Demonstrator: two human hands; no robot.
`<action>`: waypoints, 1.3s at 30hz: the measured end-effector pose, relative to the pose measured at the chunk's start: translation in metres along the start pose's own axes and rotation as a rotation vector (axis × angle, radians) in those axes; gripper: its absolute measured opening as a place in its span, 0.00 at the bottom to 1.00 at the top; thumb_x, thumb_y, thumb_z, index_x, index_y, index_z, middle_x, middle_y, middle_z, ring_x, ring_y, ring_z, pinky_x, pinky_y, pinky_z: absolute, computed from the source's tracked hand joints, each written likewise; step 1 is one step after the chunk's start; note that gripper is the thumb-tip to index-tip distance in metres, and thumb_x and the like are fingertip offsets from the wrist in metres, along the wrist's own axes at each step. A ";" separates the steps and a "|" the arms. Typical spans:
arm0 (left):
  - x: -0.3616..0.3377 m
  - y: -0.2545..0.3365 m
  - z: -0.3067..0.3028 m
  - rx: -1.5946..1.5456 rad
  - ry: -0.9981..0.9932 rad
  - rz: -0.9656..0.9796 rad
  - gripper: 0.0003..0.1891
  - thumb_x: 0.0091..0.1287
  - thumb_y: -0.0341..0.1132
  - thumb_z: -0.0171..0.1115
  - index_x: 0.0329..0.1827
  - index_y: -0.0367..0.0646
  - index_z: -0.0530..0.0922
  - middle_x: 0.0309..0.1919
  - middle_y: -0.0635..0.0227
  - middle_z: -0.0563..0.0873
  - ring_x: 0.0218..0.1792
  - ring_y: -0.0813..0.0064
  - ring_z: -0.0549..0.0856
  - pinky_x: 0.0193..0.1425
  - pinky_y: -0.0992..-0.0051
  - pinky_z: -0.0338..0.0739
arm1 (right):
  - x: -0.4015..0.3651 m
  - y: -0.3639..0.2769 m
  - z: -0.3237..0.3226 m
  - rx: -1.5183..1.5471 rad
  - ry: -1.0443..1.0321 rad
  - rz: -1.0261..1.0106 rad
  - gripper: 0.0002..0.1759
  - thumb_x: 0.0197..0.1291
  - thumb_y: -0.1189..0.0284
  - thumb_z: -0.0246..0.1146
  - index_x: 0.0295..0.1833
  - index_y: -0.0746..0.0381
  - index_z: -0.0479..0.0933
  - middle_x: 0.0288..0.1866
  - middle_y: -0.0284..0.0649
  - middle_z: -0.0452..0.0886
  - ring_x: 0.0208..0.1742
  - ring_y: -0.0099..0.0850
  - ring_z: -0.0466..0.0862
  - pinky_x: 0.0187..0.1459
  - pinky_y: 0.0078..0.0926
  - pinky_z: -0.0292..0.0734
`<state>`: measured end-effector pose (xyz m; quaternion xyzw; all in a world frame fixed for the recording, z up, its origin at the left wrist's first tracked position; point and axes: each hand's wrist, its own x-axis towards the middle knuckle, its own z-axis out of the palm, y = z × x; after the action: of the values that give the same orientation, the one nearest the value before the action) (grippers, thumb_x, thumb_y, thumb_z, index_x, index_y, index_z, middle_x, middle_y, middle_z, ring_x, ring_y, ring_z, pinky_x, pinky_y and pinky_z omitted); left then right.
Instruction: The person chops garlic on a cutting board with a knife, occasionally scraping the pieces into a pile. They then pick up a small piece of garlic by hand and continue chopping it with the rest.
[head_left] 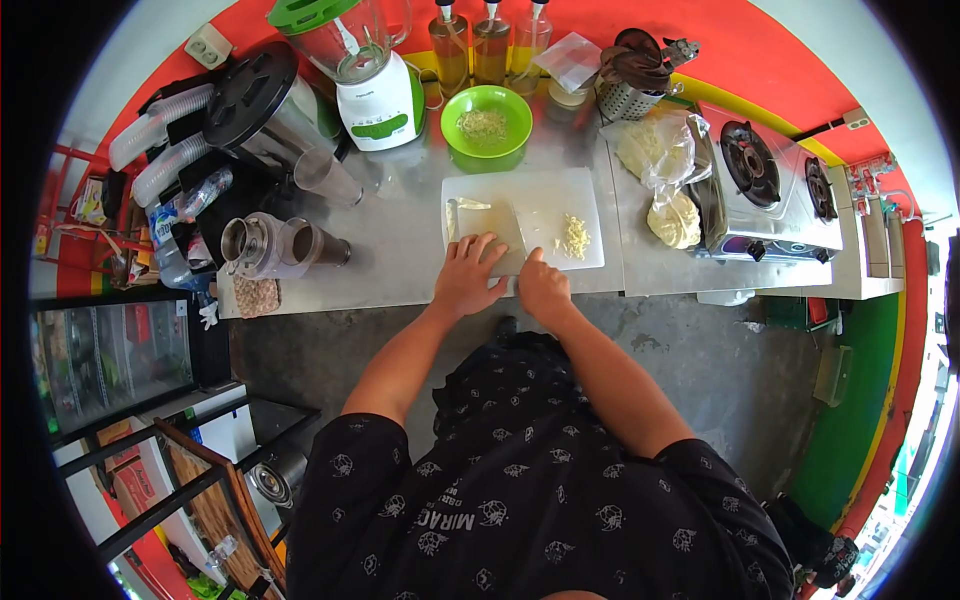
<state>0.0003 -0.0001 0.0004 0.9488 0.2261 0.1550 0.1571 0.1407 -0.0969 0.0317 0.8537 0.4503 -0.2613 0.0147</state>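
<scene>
A white cutting board [540,184] lies on the metal counter. My right hand [545,291] is closed round the handle of a knife [521,229], whose blade points away from me over the board. On the board's left part, my left hand [468,276] rests with its fingers apart; whether anything is under the fingertips is hidden. Pale long pieces [473,204] lie beyond the left hand. Right of the blade is a small heap of finely chopped pale bits [576,237]. Behind the board, a green bowl [486,98] holds more chopped bits.
A blender [372,105] and pump bottles [491,45] stand along the back of the counter [400,270]. Clear cups and a jar [270,247] are at left. At right are plastic bags [655,150] and a gas stove [770,190].
</scene>
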 end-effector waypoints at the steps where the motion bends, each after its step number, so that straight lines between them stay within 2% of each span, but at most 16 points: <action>1: 0.000 -0.001 0.001 0.007 0.007 0.002 0.28 0.58 0.45 0.70 0.64 0.53 0.77 0.65 0.66 0.73 0.65 0.57 0.72 0.68 0.55 0.68 | 0.003 0.001 -0.006 0.008 -0.022 -0.014 0.20 0.62 0.75 0.65 0.54 0.70 0.65 0.46 0.59 0.87 0.50 0.52 0.89 0.50 0.43 0.86; 2: -0.001 -0.001 0.002 0.013 0.012 0.004 0.28 0.58 0.45 0.71 0.63 0.53 0.77 0.65 0.66 0.74 0.65 0.56 0.72 0.67 0.55 0.68 | 0.003 0.002 -0.009 0.016 -0.045 -0.027 0.19 0.64 0.74 0.63 0.54 0.70 0.65 0.48 0.59 0.86 0.52 0.55 0.88 0.52 0.45 0.85; 6: -0.002 -0.001 0.002 0.007 0.019 -0.006 0.28 0.58 0.45 0.71 0.63 0.53 0.77 0.65 0.66 0.74 0.65 0.56 0.72 0.67 0.55 0.68 | -0.010 -0.002 -0.007 0.034 -0.074 -0.006 0.19 0.63 0.74 0.64 0.54 0.70 0.65 0.47 0.59 0.87 0.51 0.54 0.88 0.52 0.45 0.85; 9: -0.001 -0.002 -0.001 0.009 0.011 0.003 0.28 0.59 0.47 0.70 0.64 0.52 0.77 0.65 0.66 0.74 0.66 0.58 0.71 0.66 0.57 0.68 | -0.004 -0.003 0.000 -0.057 -0.022 -0.011 0.20 0.61 0.77 0.65 0.54 0.70 0.65 0.44 0.57 0.87 0.50 0.50 0.90 0.49 0.39 0.87; 11: -0.002 -0.002 0.003 0.015 0.011 -0.005 0.28 0.60 0.47 0.70 0.63 0.52 0.77 0.65 0.66 0.74 0.65 0.58 0.71 0.66 0.56 0.68 | 0.003 0.002 -0.001 -0.036 0.008 -0.070 0.21 0.61 0.76 0.65 0.55 0.71 0.65 0.44 0.57 0.87 0.50 0.50 0.90 0.49 0.40 0.87; 18: -0.004 -0.002 0.000 -0.016 0.050 -0.007 0.28 0.59 0.46 0.70 0.63 0.53 0.77 0.64 0.66 0.74 0.65 0.57 0.72 0.67 0.56 0.68 | -0.012 0.001 -0.004 -0.052 -0.045 -0.064 0.20 0.62 0.75 0.64 0.54 0.71 0.66 0.45 0.57 0.87 0.48 0.50 0.90 0.48 0.41 0.87; 23: -0.004 -0.002 0.002 -0.022 0.049 0.000 0.27 0.59 0.46 0.70 0.62 0.52 0.77 0.64 0.66 0.75 0.64 0.58 0.73 0.66 0.57 0.69 | 0.005 0.002 -0.005 -0.028 -0.024 -0.074 0.19 0.64 0.73 0.63 0.55 0.71 0.65 0.45 0.58 0.87 0.49 0.51 0.90 0.49 0.43 0.86; 29: -0.004 -0.002 0.001 -0.023 0.063 0.008 0.27 0.59 0.46 0.70 0.62 0.52 0.77 0.63 0.66 0.75 0.64 0.57 0.73 0.65 0.57 0.69 | -0.009 0.005 0.009 -0.066 -0.004 -0.067 0.17 0.66 0.71 0.60 0.54 0.70 0.66 0.44 0.58 0.88 0.48 0.52 0.90 0.49 0.43 0.86; 33: -0.005 -0.001 0.002 -0.001 0.069 0.006 0.27 0.59 0.46 0.70 0.62 0.52 0.78 0.63 0.66 0.76 0.63 0.57 0.72 0.65 0.56 0.69 | 0.002 0.002 -0.007 -0.022 0.003 -0.110 0.17 0.66 0.72 0.60 0.54 0.70 0.66 0.45 0.58 0.87 0.49 0.53 0.89 0.50 0.45 0.86; 35: -0.004 -0.002 0.003 -0.002 0.055 0.007 0.27 0.58 0.46 0.70 0.62 0.52 0.78 0.63 0.66 0.76 0.63 0.57 0.73 0.65 0.56 0.70 | 0.004 0.000 -0.015 0.032 -0.042 -0.063 0.18 0.63 0.73 0.62 0.53 0.71 0.66 0.45 0.63 0.86 0.51 0.57 0.88 0.52 0.48 0.84; 39: -0.005 -0.002 0.004 -0.014 0.067 0.013 0.28 0.59 0.46 0.70 0.62 0.52 0.77 0.64 0.66 0.75 0.63 0.58 0.72 0.65 0.56 0.69 | 0.000 0.001 0.001 -0.036 0.003 -0.054 0.16 0.66 0.72 0.60 0.53 0.70 0.66 0.44 0.58 0.88 0.48 0.52 0.90 0.50 0.43 0.86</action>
<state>-0.0034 -0.0015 -0.0050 0.9435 0.2239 0.1892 0.1549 0.1408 -0.0981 0.0307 0.8413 0.4776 -0.2522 0.0221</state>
